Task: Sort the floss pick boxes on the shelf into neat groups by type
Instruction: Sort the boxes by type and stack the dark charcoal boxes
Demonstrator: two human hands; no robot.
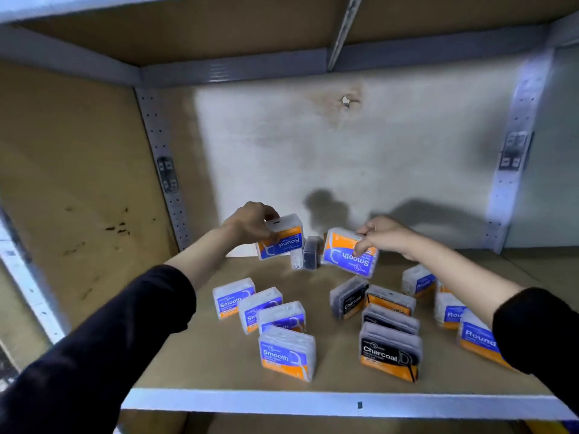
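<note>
Lifting two boxes at the shelf's (219, 364) back, our left hand (250, 222) pinches an upside-down Round box (283, 241) bound for the right-side Round group (451, 311); our right hand (383, 234) pinches a Smooth box (347, 253) for the left Smooth row (266, 311). We should cross carefully.

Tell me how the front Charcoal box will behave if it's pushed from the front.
The Charcoal box stands upright on a narrow edge, so it would probably tip backward rather than slide. Its clear plastic shell looks rigid and smooth, likely slippery to pinch. It is probably light: the left hand lifts a similar Round box with its fingers alone.
</note>
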